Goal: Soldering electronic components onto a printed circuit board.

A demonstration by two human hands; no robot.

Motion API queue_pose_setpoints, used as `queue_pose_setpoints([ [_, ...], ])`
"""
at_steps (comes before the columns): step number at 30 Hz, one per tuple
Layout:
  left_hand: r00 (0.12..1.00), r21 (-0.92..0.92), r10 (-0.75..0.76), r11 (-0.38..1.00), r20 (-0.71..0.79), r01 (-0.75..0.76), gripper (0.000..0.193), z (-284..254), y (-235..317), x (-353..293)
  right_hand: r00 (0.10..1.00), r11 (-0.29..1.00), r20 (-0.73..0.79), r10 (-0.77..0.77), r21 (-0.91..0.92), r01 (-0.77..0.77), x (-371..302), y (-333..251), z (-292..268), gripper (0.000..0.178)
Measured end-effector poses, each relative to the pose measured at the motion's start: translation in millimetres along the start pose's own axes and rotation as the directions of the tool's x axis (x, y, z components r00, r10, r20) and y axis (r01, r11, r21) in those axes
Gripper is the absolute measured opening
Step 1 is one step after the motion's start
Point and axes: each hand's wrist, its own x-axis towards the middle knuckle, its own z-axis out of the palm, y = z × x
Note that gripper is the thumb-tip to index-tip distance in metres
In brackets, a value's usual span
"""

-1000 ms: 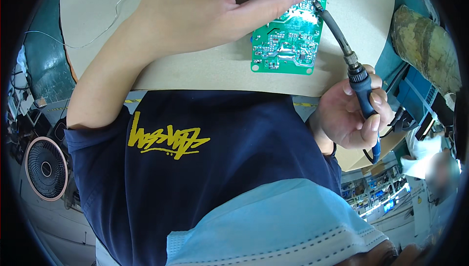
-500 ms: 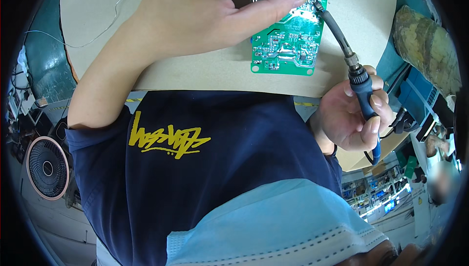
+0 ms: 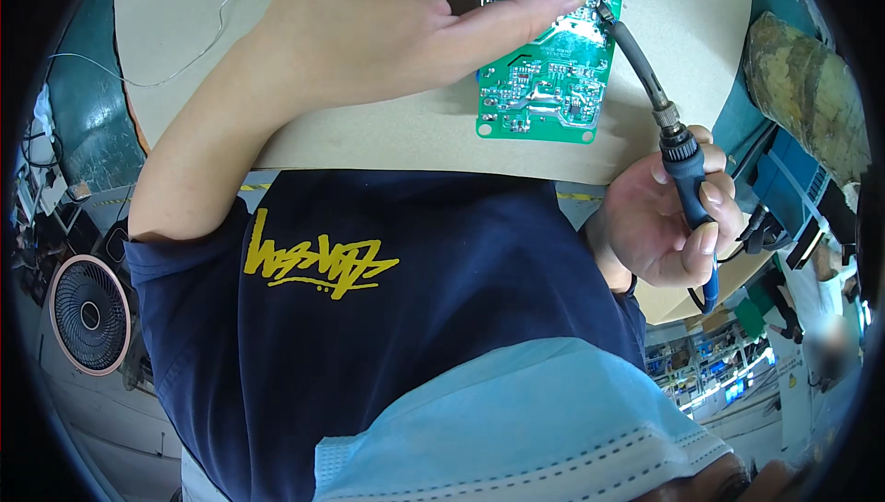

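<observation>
A green circuit board [image 3: 542, 107] with small components and shiny solder patches lies in front of me. My left hand [image 3: 406, 27] is over its upper left part, thumb and forefinger pinched together just left of the soldering iron's tip. A thin silvery solder wire [image 3: 221, 18] runs from the left to this hand; the stretch inside the hand is hidden. My right hand [image 3: 668, 212] is closed round the dark blue handle of a soldering iron [image 3: 684, 170]. The iron slants up and left, its tip at the board's right part, close to my left fingertips.
A brown sheet [image 3: 369, 138] covers the green worktop [image 3: 90, 138]. To the right are a mottled rolled bundle [image 3: 804, 87], a blue box [image 3: 788, 175] and black cables. A round fan [image 3: 90, 315] stands at lower left. Another person [image 3: 820, 299] is far off at right.
The board, my left hand and the iron's tip have shifted very slightly to the right. Both grips look the same. The person in the background has moved.
</observation>
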Motion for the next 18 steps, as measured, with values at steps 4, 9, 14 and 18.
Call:
queue_pose_setpoints([
  [4,1.0,-0.008,-0.004,1.0,0.008,0.004,0.016,0.0,-0.9,-1.3,1.0,1.0,-0.007,-0.006,-0.01,0.006,0.3,0.4,0.1,0.037],
  [9,0.999,0.009,0.031,0.999,0.016,-0.031,0.016,0.7,-2.3,-0.9,1.0,1.0,-0.016,-0.011,-0.016,0.011,0.1,0.3,0.5,0.037],
  [14,0.999,-0.031,-0.034,0.999,-0.01,0.034,0.015,1.0,-0.2,-0.3,1.0,1.0,-0.015,-0.016,-0.011,0.016,1.0,1.1,1.2,0.037],
  [18,0.998,-0.026,-0.053,0.998,0.022,0.053,0.014,-0.6,1.2,-1.3,1.0,1.0,-0.015,-0.018,-0.01,0.018,1.2,1.2,1.9,0.037],
])
